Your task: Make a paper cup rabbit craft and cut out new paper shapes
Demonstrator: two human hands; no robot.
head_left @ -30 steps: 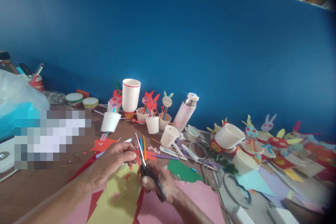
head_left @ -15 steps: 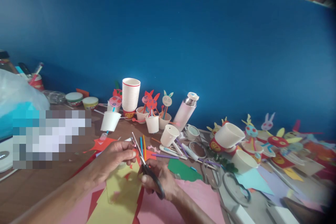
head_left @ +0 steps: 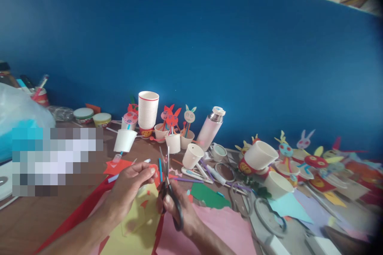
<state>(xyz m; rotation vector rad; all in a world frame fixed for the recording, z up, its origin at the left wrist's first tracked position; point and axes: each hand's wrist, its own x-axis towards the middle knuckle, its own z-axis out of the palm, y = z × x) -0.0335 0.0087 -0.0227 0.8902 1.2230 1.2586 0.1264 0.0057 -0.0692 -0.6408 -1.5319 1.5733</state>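
Note:
My left hand (head_left: 134, 181) pinches a small piece of red paper (head_left: 154, 168) between thumb and fingers. In my right hand (head_left: 181, 205) are black-handled scissors (head_left: 167, 181), blades parted and pointing up, just to the right of the red piece. The blades look apart from the paper. Below both hands lies yellow paper (head_left: 134, 223) with small red scraps on it. Pink paper (head_left: 215, 227) spreads under my right wrist, and red paper (head_left: 80, 215) shows beneath my left forearm.
Paper cups with animal-face cutouts (head_left: 172, 121) stand behind the hands, beside a stack of cups (head_left: 148, 109) and a pink flask (head_left: 211, 129). Green paper (head_left: 211, 196), markers and a tape roll (head_left: 226, 170) lie right. More decorated cups (head_left: 287, 167) crowd the far right.
The scissors have swung more upright, their blades opening wider and moving off the red paper. My left hand stays nearly in place, with the red piece turned to show more.

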